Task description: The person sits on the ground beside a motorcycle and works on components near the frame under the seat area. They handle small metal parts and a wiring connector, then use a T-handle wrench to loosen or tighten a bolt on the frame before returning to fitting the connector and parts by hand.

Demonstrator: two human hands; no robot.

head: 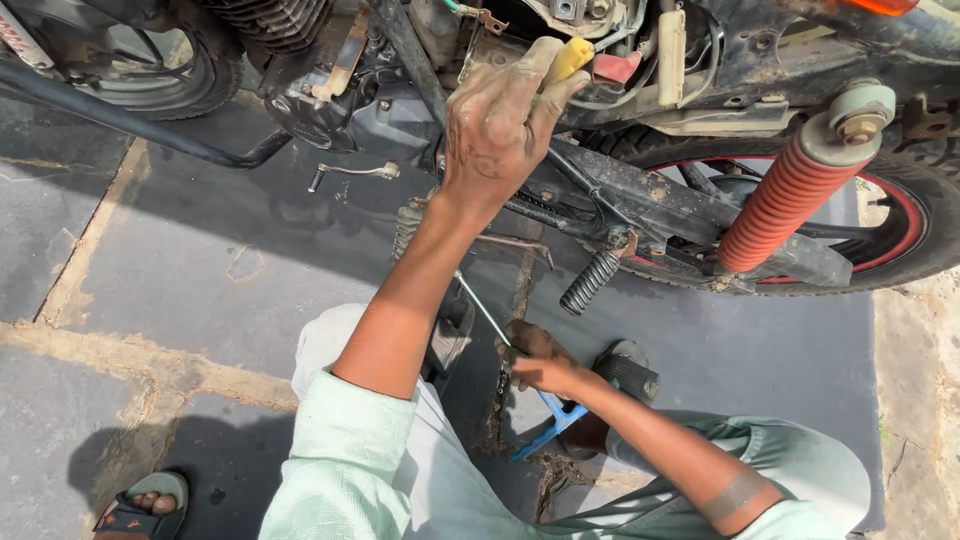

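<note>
L hand (500,125) is raised to the far side, fingers wrapped tight round a yellow-handled tool (568,58), prob a screwdriver; only the handle end shows past the fingers, tip hidden in the motorcycle frame (640,200) among wires and brackets. Hand is grimy, forearm runs down toward the near middle.

R hand (535,362) is low, near centre, just above the ground, closed on a thin metal rod or tool shaft (478,303) that slants up-left toward the bike; can't tell exactly what tool it is. A blue strip-like piece (550,420) sits right below that hand, touching or just under it, can't tell which.

Red coil shock absorber (790,195) stands tilted at far right beside the rear wheel (900,250). Ribbed black footpeg (590,282) hangs between the two hands. Kick lever (350,172) juts out far left-centre. Person wears pale green sleeves; a sandalled foot (140,505) shows at near left on grey stone paving (200,300).
</note>
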